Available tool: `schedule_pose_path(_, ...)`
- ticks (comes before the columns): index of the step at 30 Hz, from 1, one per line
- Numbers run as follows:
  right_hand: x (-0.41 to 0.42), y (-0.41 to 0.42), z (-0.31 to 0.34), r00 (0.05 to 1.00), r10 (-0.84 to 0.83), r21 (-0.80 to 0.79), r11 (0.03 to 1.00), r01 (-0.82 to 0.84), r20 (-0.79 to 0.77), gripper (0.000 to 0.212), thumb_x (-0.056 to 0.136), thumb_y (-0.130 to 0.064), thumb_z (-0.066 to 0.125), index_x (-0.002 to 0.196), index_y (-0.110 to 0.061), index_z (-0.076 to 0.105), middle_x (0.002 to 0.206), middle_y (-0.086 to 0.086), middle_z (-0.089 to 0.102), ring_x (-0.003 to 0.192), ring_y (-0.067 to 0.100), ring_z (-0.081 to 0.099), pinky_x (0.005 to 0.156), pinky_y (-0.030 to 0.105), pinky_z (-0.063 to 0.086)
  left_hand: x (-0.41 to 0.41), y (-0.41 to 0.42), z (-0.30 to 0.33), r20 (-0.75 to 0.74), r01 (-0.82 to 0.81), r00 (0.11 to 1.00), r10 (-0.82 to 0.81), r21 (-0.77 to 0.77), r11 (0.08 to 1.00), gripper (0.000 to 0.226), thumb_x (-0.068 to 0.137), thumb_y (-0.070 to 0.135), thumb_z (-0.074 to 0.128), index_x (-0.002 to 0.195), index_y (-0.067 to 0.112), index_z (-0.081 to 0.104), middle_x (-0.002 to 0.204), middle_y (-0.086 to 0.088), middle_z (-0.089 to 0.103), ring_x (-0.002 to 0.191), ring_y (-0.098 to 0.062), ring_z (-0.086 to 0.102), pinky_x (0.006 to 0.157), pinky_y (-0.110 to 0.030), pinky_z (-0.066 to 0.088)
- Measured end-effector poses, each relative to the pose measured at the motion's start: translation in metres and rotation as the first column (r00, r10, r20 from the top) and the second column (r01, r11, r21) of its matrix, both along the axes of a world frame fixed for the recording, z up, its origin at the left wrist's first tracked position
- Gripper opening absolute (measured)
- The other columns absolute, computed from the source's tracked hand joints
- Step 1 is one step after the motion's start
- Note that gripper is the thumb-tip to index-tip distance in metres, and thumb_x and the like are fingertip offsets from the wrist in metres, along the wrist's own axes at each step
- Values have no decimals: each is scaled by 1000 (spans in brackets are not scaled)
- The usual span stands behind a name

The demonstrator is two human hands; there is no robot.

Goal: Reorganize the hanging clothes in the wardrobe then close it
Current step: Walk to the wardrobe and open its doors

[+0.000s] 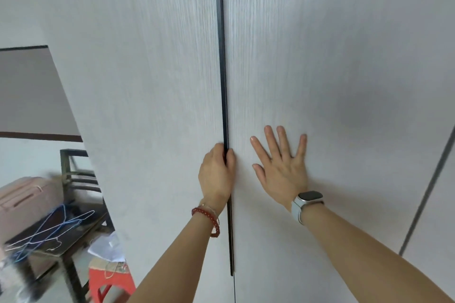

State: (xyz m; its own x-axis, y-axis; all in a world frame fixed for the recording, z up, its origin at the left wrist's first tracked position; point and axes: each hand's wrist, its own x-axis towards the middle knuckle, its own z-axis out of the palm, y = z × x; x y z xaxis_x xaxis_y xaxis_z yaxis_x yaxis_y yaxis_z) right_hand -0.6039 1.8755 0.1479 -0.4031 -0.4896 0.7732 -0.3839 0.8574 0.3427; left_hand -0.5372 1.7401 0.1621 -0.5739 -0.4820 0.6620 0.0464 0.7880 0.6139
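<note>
Two pale wood-grain wardrobe doors fill the view, the left door (147,106) and the right door (320,81), meeting at a long black handle strip (223,69). My left hand (216,174) grips that strip, with fingers curled round its edge. My right hand (280,162) lies flat on the right door with fingers spread; a watch is on its wrist. The hanging clothes are hidden behind the doors.
At the lower left stands a dark chair (73,204) with several wire hangers (54,229) on its seat. A pink suitcase (24,199) is behind it. A red stool (108,285) with papers sits on the floor. Another door seam (428,187) runs at the right.
</note>
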Motion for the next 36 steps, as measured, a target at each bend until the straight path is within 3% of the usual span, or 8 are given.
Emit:
schedule_pose_path(5,32,8,8,983,85,-61,995,-76,161,69,70,-20,64,135,-17,42,148,12,30,137,33,18,107,62,7,19,-7,10,133,74,989,-72,-12,997,26,96,24,41,74,12,35,58,5,38,59,-24,40,53,-30,29)
schedule_pose_path(8,58,18,-9,951,167,-155,980,-129,261,41,78,-23,45,115,-13,58,132,10,51,127,26,32,99,65,29,45,-9,11,138,110,985,-104,-34,993,26,96,23,42,74,11,36,58,3,39,57,-22,38,51,-29,28)
schedule_pose_path(11,90,18,-28,885,305,-329,925,-188,351,43,83,-30,34,109,-9,61,114,8,62,114,22,43,91,60,42,83,-11,5,86,137,987,-133,-44,990,28,96,22,45,72,11,37,55,5,37,48,-11,32,46,-26,24)
schedule_pose_path(21,235,-56,-46,447,650,-574,757,-311,615,44,97,-36,35,138,-22,36,139,-4,42,127,11,40,99,19,32,241,-61,-6,-53,269,963,-266,73,960,36,92,26,53,62,22,33,57,8,37,59,-12,39,60,-24,37)
schedule_pose_path(24,267,-96,-53,344,677,-543,732,-412,651,47,97,-41,33,142,-26,29,144,-7,36,132,9,33,105,23,30,289,-93,-11,-95,255,965,-246,109,961,33,91,22,54,64,20,36,58,10,40,59,-6,40,57,-13,33)
schedule_pose_path(30,332,-192,-69,129,707,-499,605,-621,695,57,95,-44,34,145,-34,8,154,-9,13,141,12,15,114,36,24,371,-166,-22,-147,113,986,-77,255,960,11,95,30,48,91,20,50,85,7,59,79,0,58,73,-22,48)
schedule_pose_path(32,350,-226,-68,101,712,-496,576,-650,695,59,96,-38,38,146,-29,8,155,-8,11,141,13,14,113,38,25,386,-185,-23,-157,32,987,17,300,953,14,96,23,45,107,16,47,96,7,57,88,5,55,77,-17,46)
schedule_pose_path(36,373,-285,-62,118,663,-428,597,-678,739,60,97,-38,36,146,-35,1,156,-6,4,142,16,6,112,43,26,405,-229,-22,-142,-125,975,169,275,953,36,92,19,53,124,5,42,113,-10,53,104,-14,50,90,-25,42)
